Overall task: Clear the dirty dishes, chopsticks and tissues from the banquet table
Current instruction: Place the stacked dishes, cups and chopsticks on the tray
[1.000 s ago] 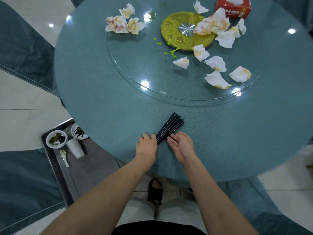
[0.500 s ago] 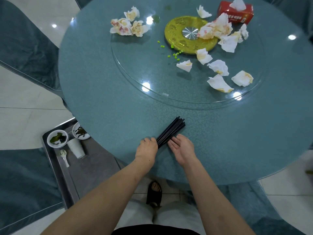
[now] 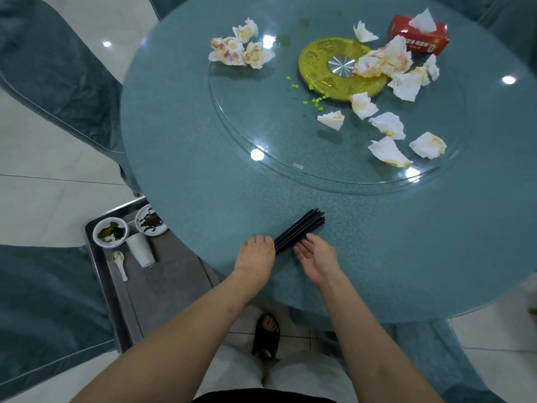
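Chopsticks, a bundle of thin black rigid sticks (image 3: 302, 231), lie near the front edge of the round blue-green speckled banquet table (image 3: 180, 158), their far ends fanned slightly toward the clear glass turntable (image 3: 261, 132). They look light, stiff and smooth, so loose ones could roll or slip out of a weak hold; gripping the whole bundle round its middle, with the ends squared, seems safest. Crumpled stained white tissues (image 3: 388, 151) scattered on the glass are soft and nearly weightless, best gathered by the handful. Beside the table, the grey metal cart tray (image 3: 162, 274) holds dirty white bowls and a paper cup. The left hand (image 3: 257, 257) curls over the near end of the bundle, gripping it; the right hand (image 3: 318, 255) lies open, palm up, its fingertips (image 3: 311, 238) touching the sticks' side
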Demonstrator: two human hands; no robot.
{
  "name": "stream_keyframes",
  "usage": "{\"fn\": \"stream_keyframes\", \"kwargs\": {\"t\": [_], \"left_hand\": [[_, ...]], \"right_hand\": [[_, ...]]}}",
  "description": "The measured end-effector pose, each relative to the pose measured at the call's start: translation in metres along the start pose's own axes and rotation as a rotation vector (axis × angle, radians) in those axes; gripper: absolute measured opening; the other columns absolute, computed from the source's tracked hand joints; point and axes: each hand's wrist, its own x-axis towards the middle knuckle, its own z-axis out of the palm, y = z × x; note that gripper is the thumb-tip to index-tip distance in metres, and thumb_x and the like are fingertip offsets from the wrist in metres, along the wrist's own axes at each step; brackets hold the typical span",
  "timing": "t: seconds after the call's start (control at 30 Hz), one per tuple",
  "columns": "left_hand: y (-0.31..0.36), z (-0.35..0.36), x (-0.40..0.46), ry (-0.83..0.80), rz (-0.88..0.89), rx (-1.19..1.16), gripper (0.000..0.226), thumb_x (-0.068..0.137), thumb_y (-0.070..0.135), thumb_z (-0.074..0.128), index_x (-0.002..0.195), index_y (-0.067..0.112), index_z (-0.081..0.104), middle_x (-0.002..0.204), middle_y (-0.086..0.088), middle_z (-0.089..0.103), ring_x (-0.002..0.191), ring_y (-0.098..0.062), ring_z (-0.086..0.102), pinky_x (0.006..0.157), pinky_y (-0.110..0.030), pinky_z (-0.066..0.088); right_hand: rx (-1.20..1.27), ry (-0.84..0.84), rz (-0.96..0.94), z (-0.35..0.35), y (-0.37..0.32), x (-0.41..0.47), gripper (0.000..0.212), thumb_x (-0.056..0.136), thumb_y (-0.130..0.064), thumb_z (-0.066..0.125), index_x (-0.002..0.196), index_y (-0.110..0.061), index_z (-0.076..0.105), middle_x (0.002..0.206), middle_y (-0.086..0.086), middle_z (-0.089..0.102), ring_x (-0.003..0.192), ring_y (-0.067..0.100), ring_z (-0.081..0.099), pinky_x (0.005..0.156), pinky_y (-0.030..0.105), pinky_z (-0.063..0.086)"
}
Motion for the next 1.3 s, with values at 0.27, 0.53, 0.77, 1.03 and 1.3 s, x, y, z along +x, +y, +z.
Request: {"fn": "stream_keyframes", "kwargs": {"t": [0.27, 0.53, 0.77, 1.03, 1.3], "left_hand": [[-0.043, -0.014, -0.034, -0.034, 0.049, -0.13, 0.023, 0.098, 0.004, 0.049, 0.118, 0.009, 0.041, 0.118, -0.011, 0.046, 0.095, -0.038, 0.065, 0.065, -0.045, 0.039], [-0.122, 0.001, -0.071, 0.041, -0.058, -0.45, 0.025, 0.095, 0.01, 0.058, 0.113, 0.007, 0.042, 0.115, -0.013, 0.048, 0.093, -0.041, 0.061, 0.068, -0.05, 0.044], [-0.197, 0.023, -0.109, 0.121, -0.279, -0.793, 0.036, 0.093, 0.017, 0.063, 0.126, 0.012, 0.048, 0.119, -0.009, 0.052, 0.104, -0.031, 0.061, 0.087, -0.046, 0.05], [-0.272, 0.075, -0.152, 0.078, -0.562, -1.077, 0.03, 0.101, 0.034, 0.06, 0.126, 0.021, 0.051, 0.106, -0.006, 0.069, 0.093, -0.022, 0.068, 0.081, -0.04, 0.058], [-0.316, 0.106, -0.143, 0.08, -0.586, -1.351, 0.026, 0.103, 0.031, 0.057, 0.128, 0.028, 0.052, 0.111, 0.0, 0.069, 0.101, -0.017, 0.068, 0.092, -0.044, 0.058]], "right_hand": [[0.119, -0.046, -0.003, 0.053, 0.015, -0.001, 0.019, 0.107, -0.019, 0.053, 0.119, -0.004, 0.052, 0.092, 0.012, 0.065, 0.082, 0.023, 0.067, 0.078, 0.036, 0.056], [-0.067, -0.178, -0.021, 0.143, 0.064, -0.01, 0.013, 0.108, -0.012, 0.047, 0.095, -0.01, 0.048, 0.08, 0.005, 0.054, 0.066, 0.017, 0.055, 0.068, 0.033, 0.05], [-0.398, -0.309, -0.026, 0.228, 0.128, -0.033, 0.017, 0.108, -0.012, 0.047, 0.091, -0.009, 0.047, 0.073, 0.005, 0.048, 0.06, 0.015, 0.05, 0.065, 0.032, 0.047], [-0.495, -0.485, 0.023, 0.3, 0.204, -0.044, 0.005, 0.108, -0.011, 0.048, 0.109, -0.008, 0.046, 0.076, 0.003, 0.05, 0.065, 0.014, 0.051, 0.07, 0.032, 0.047], [-0.591, -0.556, 0.143, 0.323, 0.27, -0.027, 0.008, 0.107, -0.014, 0.052, 0.111, -0.009, 0.056, 0.084, 0.004, 0.058, 0.077, 0.017, 0.058, 0.082, 0.036, 0.052]]}}
